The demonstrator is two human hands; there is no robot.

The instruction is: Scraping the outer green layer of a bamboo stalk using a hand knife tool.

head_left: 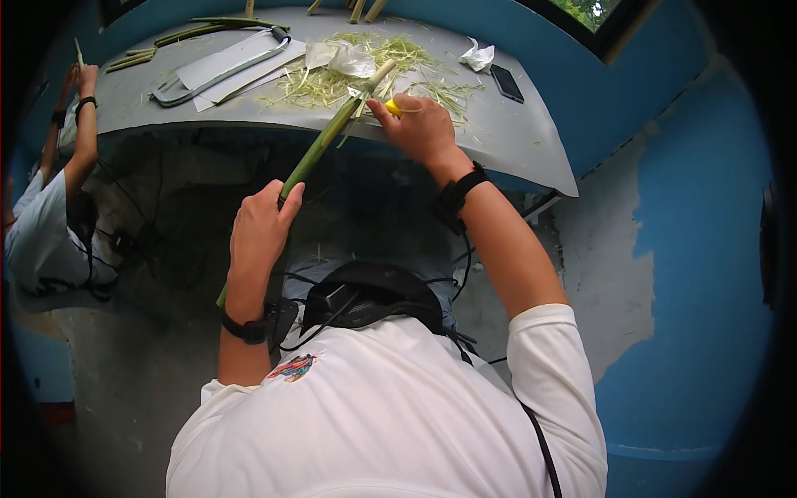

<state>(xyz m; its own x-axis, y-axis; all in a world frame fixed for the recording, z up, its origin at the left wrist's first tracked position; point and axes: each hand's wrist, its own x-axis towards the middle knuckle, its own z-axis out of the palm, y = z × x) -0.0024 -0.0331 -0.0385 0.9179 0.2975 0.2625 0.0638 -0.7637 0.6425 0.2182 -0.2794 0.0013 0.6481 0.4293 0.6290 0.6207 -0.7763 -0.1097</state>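
Note:
My left hand point(256, 228) is wrapped round the lower part of a green bamboo stalk point(320, 145), which slants up and away to the right over the table edge. Its far end is pale and stripped of green skin. Near that pale part, my right hand point(423, 129) is closed on a small tool with a yellow handle point(393, 107); the hand hides most of it, so I cannot tell its exact kind. A thin peeled strip hangs beside the stalk. Pale green shavings point(303, 85) lie heaped around the stalk's far end.
On the grey table point(531, 149) lie a hacksaw point(241, 68) on white paper, crumpled tissue point(476, 56), a phone point(507, 84) and several green stalks point(191, 33). Another person's hand point(87, 80) holds a thin piece at the far left. A blue wall point(689, 232) stands right.

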